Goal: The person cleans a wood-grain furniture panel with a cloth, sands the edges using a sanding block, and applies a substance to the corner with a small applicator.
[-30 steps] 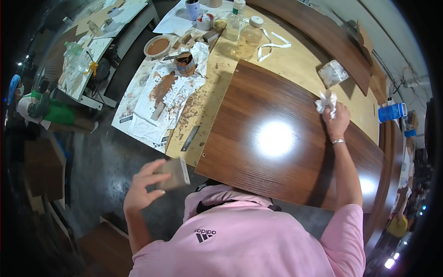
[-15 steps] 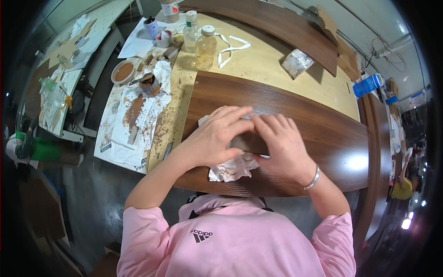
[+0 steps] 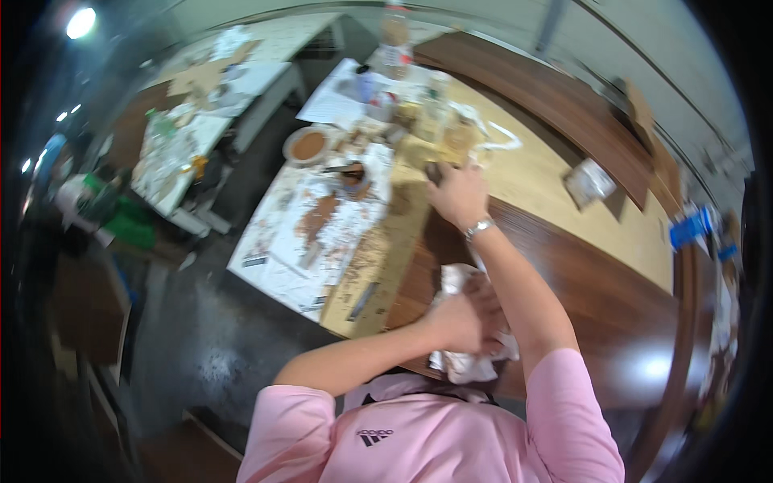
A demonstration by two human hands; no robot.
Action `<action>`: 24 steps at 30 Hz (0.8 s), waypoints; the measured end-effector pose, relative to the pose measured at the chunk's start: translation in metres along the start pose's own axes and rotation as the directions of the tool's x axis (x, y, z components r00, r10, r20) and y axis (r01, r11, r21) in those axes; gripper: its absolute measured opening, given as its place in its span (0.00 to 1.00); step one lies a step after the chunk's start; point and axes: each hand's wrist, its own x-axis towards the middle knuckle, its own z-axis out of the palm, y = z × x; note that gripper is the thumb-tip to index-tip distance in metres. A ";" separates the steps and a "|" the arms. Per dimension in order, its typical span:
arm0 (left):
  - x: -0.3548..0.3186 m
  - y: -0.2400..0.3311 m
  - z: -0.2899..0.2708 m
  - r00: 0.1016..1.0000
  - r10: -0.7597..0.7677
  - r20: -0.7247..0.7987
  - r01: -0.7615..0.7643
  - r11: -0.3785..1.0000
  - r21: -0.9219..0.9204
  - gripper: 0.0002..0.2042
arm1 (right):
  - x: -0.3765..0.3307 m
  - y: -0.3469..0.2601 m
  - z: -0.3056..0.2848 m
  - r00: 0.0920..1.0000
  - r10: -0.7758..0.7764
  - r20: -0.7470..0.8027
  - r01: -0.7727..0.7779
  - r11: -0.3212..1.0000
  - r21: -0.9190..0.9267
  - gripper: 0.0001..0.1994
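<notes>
A dark brown wood-grain board [image 3: 588, 282] lies in front of me. Crumpled white tissue [image 3: 459, 275], stained in places, is bunched on its near left part, with my left hand [image 3: 471, 315] closed over it; the fingers are somewhat blurred. My right arm crosses above the left and reaches out to the board's far left corner. There my right hand [image 3: 461, 196] grips a small dark block [image 3: 437, 171], partly covered by the fingers. Just beyond it stands a bottle of yellowish liquid [image 3: 460, 137].
Left of the board, stained white paper [image 3: 274, 233] holds a tub of brown paste [image 3: 308, 146] and a small brown-smeared cup [image 3: 354, 179]. Another clear bottle [image 3: 432, 109] stands behind. A plastic-wrapped packet [image 3: 589, 183] and a long brown panel [image 3: 539, 84] lie farther back.
My hands have parted. The right one has moved away to the far left with the dark block; the left has stayed near me on the tissue. The view has turned.
</notes>
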 end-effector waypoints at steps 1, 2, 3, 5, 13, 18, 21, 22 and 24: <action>-0.011 -0.003 0.009 0.988 -0.008 -0.155 0.013 0.999 0.031 0.30 | 0.001 -0.023 0.002 0.999 0.000 0.053 -0.003 0.999 0.047 0.20; -0.016 -0.005 0.023 0.951 0.008 -0.309 0.016 0.997 0.076 0.27 | -0.002 -0.025 -0.003 0.995 -0.003 0.102 -0.006 0.997 0.081 0.19; -0.007 0.000 0.025 0.993 -0.104 -0.061 0.095 0.987 -0.132 0.24 | 0.001 0.003 -0.003 0.984 -0.036 0.174 0.018 0.994 0.104 0.20; -0.003 0.001 0.024 0.998 -0.032 -0.053 0.029 0.998 -0.063 0.23 | -0.021 0.031 -0.014 0.997 -0.032 0.070 0.020 0.986 0.167 0.19; 0.006 -0.007 0.062 0.934 0.121 -0.336 -0.074 0.986 0.148 0.27 | -0.038 0.247 0.004 0.985 0.140 -0.100 -0.159 0.965 -0.211 0.23; 0.012 -0.005 0.033 0.998 -0.061 0.025 0.054 0.976 0.212 0.26 | -0.015 0.078 0.004 1.000 -0.010 -0.009 0.009 0.998 -0.062 0.23; 0.011 -0.024 0.065 0.958 0.098 -0.270 -0.051 0.983 0.175 0.24 | -0.038 0.114 0.015 0.989 -0.085 -0.121 0.062 0.981 -0.186 0.22; 0.010 -0.027 0.072 0.860 0.192 -0.473 -0.132 0.979 0.158 0.24 | -0.051 0.131 -0.001 0.996 -0.009 -0.093 -0.006 0.987 -0.159 0.21; 0.009 -0.021 0.065 0.881 0.168 -0.441 -0.111 0.982 0.152 0.25 | -0.059 0.257 0.007 0.981 -0.060 -0.187 0.028 0.986 -0.167 0.21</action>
